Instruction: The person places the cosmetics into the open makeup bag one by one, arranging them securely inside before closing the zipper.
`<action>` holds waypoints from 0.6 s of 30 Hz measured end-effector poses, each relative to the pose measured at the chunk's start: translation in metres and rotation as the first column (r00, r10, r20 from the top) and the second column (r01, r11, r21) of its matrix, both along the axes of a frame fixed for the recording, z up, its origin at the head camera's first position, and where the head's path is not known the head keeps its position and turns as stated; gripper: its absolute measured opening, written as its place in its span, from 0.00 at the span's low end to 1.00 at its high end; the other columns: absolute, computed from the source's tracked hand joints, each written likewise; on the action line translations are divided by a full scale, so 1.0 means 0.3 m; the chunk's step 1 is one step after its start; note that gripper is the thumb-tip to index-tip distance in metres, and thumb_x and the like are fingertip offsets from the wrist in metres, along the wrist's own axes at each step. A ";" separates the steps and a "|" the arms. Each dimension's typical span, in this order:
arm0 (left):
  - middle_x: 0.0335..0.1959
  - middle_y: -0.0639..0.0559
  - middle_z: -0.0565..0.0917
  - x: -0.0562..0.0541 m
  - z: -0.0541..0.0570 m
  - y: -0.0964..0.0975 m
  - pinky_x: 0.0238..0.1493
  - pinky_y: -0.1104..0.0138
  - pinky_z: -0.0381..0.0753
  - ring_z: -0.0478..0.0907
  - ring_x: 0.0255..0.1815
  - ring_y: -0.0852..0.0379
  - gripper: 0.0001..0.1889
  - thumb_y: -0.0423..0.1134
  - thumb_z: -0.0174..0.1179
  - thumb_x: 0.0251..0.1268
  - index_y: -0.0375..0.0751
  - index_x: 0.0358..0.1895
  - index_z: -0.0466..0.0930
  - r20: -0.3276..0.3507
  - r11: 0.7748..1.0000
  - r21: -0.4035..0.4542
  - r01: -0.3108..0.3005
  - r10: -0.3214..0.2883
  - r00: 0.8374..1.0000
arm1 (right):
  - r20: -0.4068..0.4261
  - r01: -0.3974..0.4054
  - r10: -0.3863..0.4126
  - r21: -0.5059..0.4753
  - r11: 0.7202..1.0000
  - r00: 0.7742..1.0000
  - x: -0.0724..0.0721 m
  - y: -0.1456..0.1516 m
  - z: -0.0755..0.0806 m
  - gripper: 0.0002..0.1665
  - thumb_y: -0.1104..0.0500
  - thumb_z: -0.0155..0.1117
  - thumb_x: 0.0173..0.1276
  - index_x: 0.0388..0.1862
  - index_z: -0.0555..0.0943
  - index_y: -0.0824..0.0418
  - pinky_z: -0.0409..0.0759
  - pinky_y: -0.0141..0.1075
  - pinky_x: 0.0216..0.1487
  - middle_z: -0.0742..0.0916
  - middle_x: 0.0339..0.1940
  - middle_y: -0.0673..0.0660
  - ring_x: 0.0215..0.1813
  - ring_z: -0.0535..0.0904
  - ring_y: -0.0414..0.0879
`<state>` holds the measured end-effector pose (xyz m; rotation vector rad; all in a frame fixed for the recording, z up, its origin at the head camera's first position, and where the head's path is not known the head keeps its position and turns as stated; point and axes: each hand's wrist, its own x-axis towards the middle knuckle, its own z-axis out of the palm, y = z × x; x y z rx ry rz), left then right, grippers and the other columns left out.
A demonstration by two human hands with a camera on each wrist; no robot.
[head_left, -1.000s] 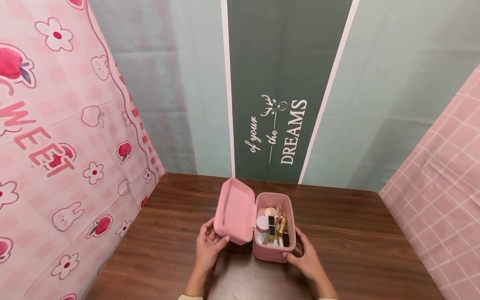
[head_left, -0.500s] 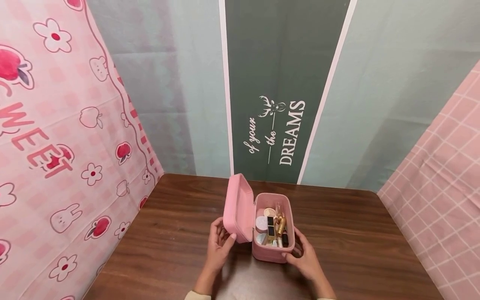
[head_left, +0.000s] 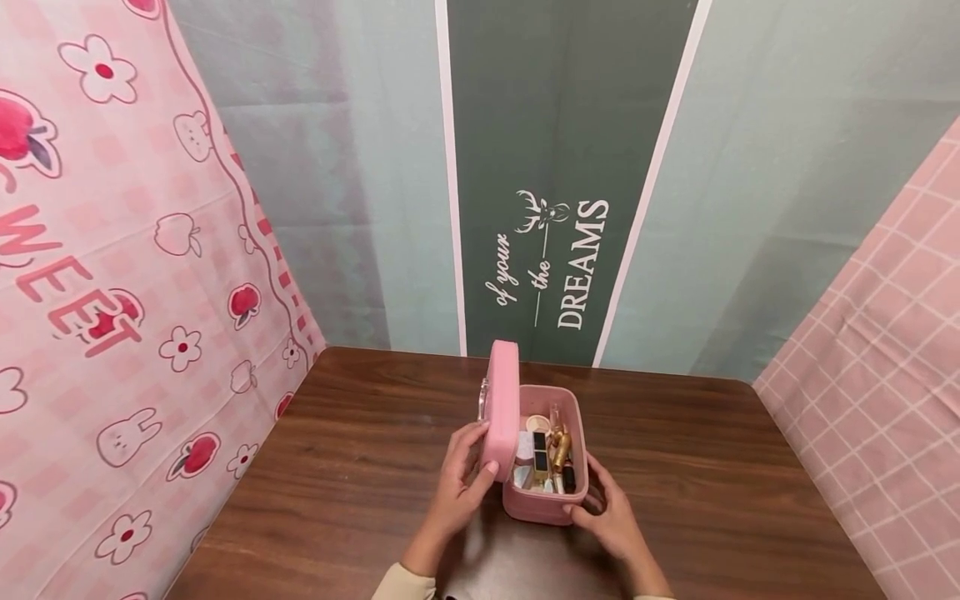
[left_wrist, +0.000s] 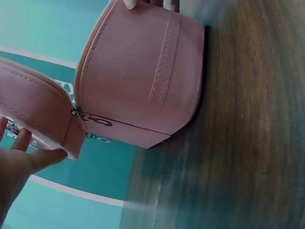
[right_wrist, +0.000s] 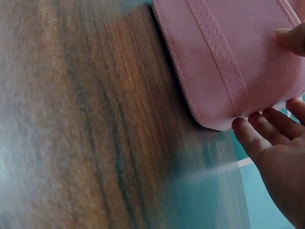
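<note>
A pink makeup case (head_left: 540, 509) stands on the table with its hinged lid (head_left: 505, 412) upright along its left side. My left hand (head_left: 462, 486) grips the lid's near end, thumb in front and fingers at the outer face by a clear handle (head_left: 483, 398). My right hand (head_left: 611, 515) holds the body's near right corner; in the right wrist view its thumb (right_wrist: 291, 39) touches one face and its fingers another. Inside lie a gold tube (head_left: 562, 454), a black-and-gold tube (head_left: 541, 454) and several other cosmetics. Zipper pulls (left_wrist: 97, 120) hang at the hinge corner in the left wrist view.
The dark wooden table (head_left: 352, 475) extends on both sides of the case. A green and pale blue hanging cloth (head_left: 551, 125) backs it. Pink patterned cloths (head_left: 180, 348) flank the left and right sides.
My left hand has swung the lid up and to the right, from leaning outward to upright, so its outer face and handle now show. The right hand stays at the body's corner.
</note>
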<state>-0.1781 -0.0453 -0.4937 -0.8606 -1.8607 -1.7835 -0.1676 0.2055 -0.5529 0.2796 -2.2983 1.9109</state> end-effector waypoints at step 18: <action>0.47 0.28 0.68 0.019 0.068 0.024 0.42 0.56 0.77 0.71 0.47 0.40 0.25 0.21 0.63 0.43 0.28 0.51 0.74 -0.212 0.971 -0.110 -0.213 0.187 0.959 | -0.044 -0.030 0.028 -0.048 0.998 0.999 0.019 0.063 -0.005 0.29 0.76 0.69 0.49 0.52 0.73 0.81 0.79 0.36 0.40 0.79 0.46 0.76 0.44 0.81 0.49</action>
